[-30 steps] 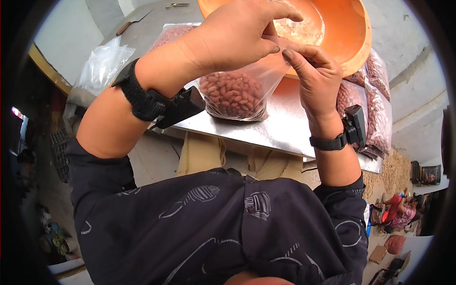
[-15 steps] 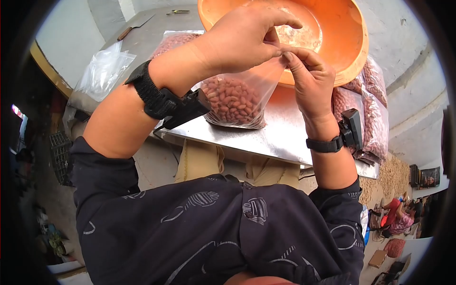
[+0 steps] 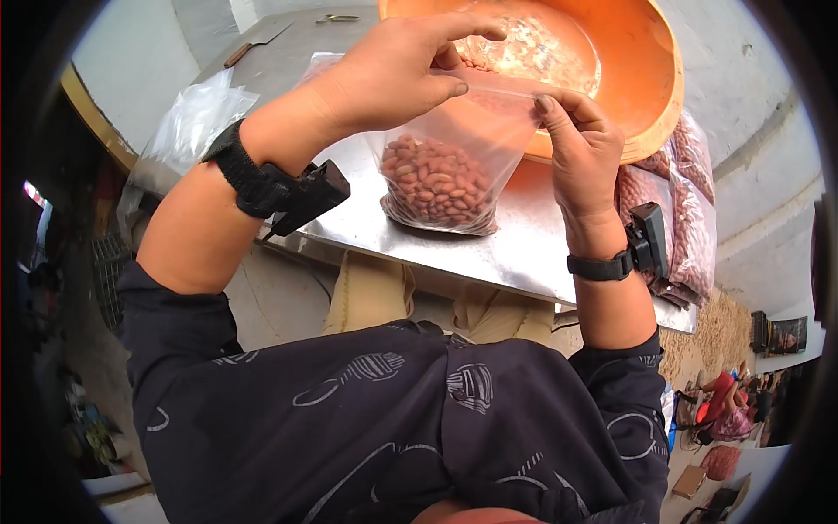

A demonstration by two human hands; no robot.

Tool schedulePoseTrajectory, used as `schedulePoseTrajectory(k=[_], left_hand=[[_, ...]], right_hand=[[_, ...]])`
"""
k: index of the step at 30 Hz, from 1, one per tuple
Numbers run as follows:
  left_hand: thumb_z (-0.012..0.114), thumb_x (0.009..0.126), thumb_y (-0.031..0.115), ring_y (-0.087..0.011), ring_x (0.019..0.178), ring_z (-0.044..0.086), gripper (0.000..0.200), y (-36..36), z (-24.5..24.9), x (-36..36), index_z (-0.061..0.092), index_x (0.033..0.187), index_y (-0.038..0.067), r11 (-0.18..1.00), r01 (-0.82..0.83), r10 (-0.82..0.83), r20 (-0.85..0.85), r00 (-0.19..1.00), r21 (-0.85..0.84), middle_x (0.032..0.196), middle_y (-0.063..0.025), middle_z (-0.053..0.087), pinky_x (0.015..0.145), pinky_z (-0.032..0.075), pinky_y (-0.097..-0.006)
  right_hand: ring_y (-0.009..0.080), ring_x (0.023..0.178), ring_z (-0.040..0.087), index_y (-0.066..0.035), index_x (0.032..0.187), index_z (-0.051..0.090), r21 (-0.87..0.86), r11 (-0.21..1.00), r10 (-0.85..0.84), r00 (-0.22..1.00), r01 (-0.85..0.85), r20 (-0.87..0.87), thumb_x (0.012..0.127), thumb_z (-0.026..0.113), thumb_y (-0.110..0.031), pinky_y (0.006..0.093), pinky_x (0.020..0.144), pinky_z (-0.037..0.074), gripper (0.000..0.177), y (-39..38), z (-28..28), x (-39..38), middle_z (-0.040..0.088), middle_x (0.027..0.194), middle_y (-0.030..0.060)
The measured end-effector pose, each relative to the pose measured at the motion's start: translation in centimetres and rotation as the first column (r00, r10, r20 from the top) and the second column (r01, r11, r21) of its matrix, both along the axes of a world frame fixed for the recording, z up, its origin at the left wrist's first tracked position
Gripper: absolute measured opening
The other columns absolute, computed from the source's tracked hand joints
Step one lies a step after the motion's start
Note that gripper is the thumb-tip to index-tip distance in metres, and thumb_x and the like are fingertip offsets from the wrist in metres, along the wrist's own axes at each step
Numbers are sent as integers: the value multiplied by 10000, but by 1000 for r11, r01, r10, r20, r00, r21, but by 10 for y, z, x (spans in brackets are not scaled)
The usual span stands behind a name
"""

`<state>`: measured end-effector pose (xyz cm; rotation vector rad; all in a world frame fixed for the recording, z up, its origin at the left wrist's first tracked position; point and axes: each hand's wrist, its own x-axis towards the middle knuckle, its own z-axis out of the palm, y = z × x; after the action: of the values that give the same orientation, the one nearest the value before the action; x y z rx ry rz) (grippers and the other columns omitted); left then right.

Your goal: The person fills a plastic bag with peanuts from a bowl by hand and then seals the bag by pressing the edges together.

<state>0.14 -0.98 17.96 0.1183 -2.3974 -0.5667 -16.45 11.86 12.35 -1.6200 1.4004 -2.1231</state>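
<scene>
A clear plastic bag (image 3: 436,179) partly filled with reddish-brown nuts stands upright on the shiny metal table (image 3: 367,210). My right hand (image 3: 580,144) pinches the right corner of its top edge between thumb and fingers. Along the same edge, further left, my left hand (image 3: 406,65) has its thumb and fingers on the plastic, with the index finger stretched out above. The top edge is drawn nearly straight between both hands. Behind them sits a big orange basin (image 3: 642,79) with some nuts and pale bits inside.
Filled bags of nuts (image 3: 690,210) are stacked at the table's right side. Empty plastic bags (image 3: 201,118) lie at the left, near a knife (image 3: 253,45) and a small metal tool (image 3: 337,17). People (image 3: 729,406) sit in the far right background.
My left hand has slid left along the bag's top, away from my right hand. The top edge is now stretched wider, and the bag has shifted slightly right.
</scene>
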Motion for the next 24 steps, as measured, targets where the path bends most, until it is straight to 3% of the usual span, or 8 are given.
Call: schedulePoseTrajectory(k=[7,10,13,19,24], left_hand=[[563,740,-36,-81,653,507,515,-11,-3,23,498,1229,110,999,-36,36,8,999,24,705,-15,542,643,457,-242],[555,751,-30,-71,651,487,505,-1,6,35,489,1235,99,968,-164,137,146,980,192,712,-1,530,632,449,-230],[552,758,-23,-64,669,486,491,-5,4,43,487,1232,91,961,-182,159,122,980,210,722,2,531,629,443,-218],[556,753,-20,-71,681,489,485,-31,-8,60,486,1220,90,992,-99,97,29,995,73,715,1,525,639,428,-224],[551,751,-20,-77,676,492,474,-34,-6,73,484,1208,87,980,-169,162,74,984,109,716,-1,528,636,415,-220]], right_hand=[[79,699,540,38,850,634,13,1000,-9,1000,8,21,834,614,-60,206,663,444,102,1,1,1,613,743,23],[81,705,542,41,851,632,19,1000,-11,999,10,41,833,617,-63,207,666,444,107,0,1,1,614,750,26],[83,711,544,42,853,631,24,1000,-8,999,7,46,833,618,-64,206,669,445,109,0,1,0,614,755,28],[102,712,544,51,901,621,46,999,-5,1000,3,31,846,605,-59,218,681,440,124,1,0,-1,613,776,47],[84,700,546,45,871,627,32,999,-18,999,16,46,840,613,-58,203,658,441,108,-1,0,-1,612,763,32]])
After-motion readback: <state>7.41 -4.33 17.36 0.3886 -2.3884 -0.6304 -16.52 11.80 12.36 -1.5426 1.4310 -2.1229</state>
